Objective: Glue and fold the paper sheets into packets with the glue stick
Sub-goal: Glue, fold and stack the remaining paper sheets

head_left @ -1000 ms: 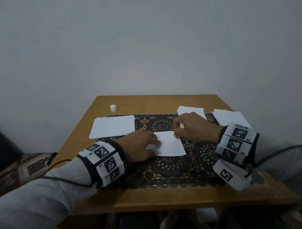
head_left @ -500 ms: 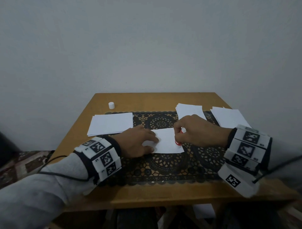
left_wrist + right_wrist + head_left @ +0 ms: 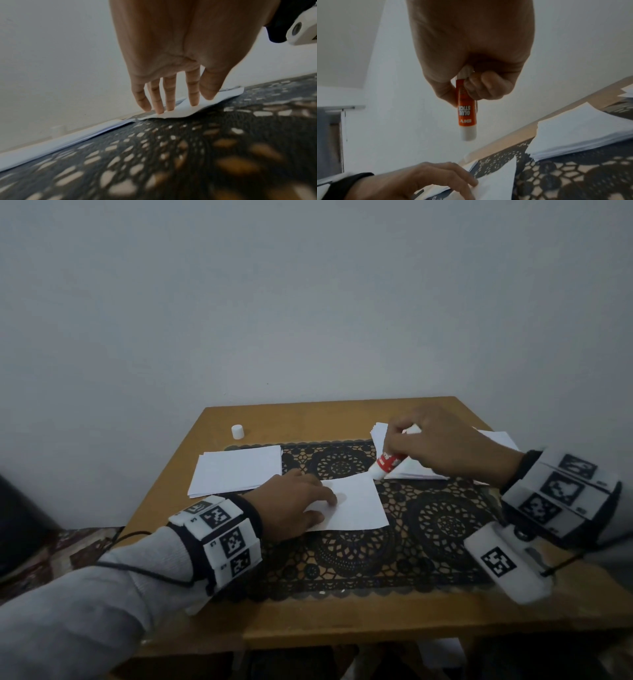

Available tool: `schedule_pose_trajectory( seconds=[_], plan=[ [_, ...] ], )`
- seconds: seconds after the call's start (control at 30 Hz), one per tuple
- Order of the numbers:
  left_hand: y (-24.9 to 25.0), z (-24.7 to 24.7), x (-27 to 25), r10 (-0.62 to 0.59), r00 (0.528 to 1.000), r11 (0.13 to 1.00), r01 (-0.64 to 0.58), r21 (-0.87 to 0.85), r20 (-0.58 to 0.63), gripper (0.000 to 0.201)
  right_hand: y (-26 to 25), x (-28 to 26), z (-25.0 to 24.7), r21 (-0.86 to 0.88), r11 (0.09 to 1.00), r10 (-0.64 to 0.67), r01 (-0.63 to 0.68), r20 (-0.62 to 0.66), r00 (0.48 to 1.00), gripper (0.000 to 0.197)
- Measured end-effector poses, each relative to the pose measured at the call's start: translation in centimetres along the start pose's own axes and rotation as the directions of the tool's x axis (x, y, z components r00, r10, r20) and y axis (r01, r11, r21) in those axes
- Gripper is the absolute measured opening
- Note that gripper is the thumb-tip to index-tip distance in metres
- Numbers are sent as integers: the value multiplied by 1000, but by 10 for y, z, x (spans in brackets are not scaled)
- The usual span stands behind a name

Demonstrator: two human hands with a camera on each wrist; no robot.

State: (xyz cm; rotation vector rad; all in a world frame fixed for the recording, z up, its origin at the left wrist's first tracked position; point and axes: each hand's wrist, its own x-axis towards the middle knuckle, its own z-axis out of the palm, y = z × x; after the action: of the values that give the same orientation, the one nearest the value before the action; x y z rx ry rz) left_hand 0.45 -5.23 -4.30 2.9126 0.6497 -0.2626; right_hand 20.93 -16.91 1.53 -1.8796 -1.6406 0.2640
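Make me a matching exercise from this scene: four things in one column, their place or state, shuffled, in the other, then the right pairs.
Things
1. glue stick
2. white cap
3. single sheet
4. left paper stack

Place or state
A. stands alone on bare wood at the table's far left
B. pressed flat on the lace mat by the left hand
C. held above the mat, tip down, in the right hand
D. lies untouched, partly on the mat's left end

Pairs: 1-C, 2-A, 3-B, 4-D
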Motion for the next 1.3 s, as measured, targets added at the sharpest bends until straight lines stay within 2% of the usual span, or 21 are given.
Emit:
schedule_pose_trajectory(
  seconds=[0.1,0.27,0.43,0.57,0.77,0.97,1.13,1.3],
  plan=[
    [0,-4,12,-28,1000,999,28,-19,-2,32,3,0,-4,110,994,29,-26,-31,999,17],
    [2,-8,34,-98,995,995,99,-20,17,61,15,0,1,98,995,27,-20,-76,997,17],
    [-2,-23,49,-141,983,989,145,-23,120,69,28,0,2,105,994,35,-25,-88,996,17],
    [-5,-25,56,-182,969,974,201,-103,168,64,34,0,0,91,996,31,-22,-104,994,16],
    [-7,-28,56,-194,967,954,225,-198,167,36,37,-3,-1,111,993,38,-28,-84,996,15],
    [-11,-26,48,-200,969,926,236,-296,147,55,32,-8,-2,158,987,37,-25,-76,996,15],
    [-8,-22,48,-222,973,943,231,-241,63,51,29,-10,-4,139,990,35,-23,-81,996,17],
    [-2,-24,53,-278,955,933,295,-205,107,49,31,-9,-2,155,987,57,-44,-83,995,15]
  ],
)
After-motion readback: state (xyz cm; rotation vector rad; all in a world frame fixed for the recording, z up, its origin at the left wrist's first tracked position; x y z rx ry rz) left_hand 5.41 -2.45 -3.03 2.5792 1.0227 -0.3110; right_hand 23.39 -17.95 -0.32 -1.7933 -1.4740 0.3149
